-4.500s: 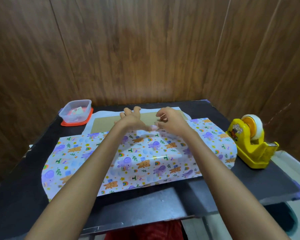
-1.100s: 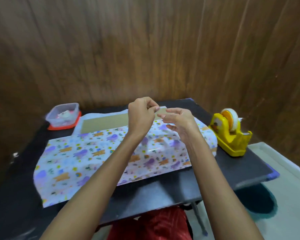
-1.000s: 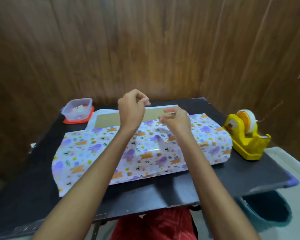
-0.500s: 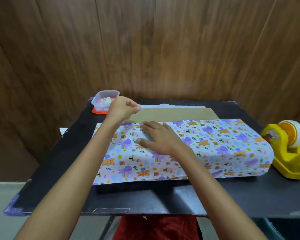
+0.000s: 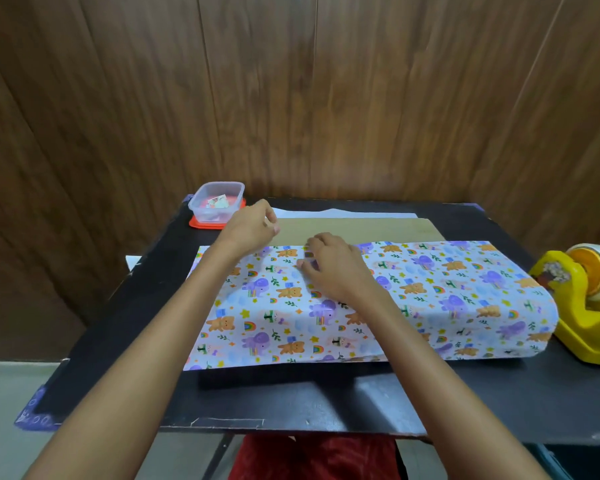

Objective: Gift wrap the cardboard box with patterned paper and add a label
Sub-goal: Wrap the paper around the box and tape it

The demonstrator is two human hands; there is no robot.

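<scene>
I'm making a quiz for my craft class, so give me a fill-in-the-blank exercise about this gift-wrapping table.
1. The tape dispenser is ____ in colour.
2. The clear container stands at the far ____ corner of the table.
3. The hand resting on the patterned paper is the person's ____ one.

Missing words: yellow; left; right.
</scene>
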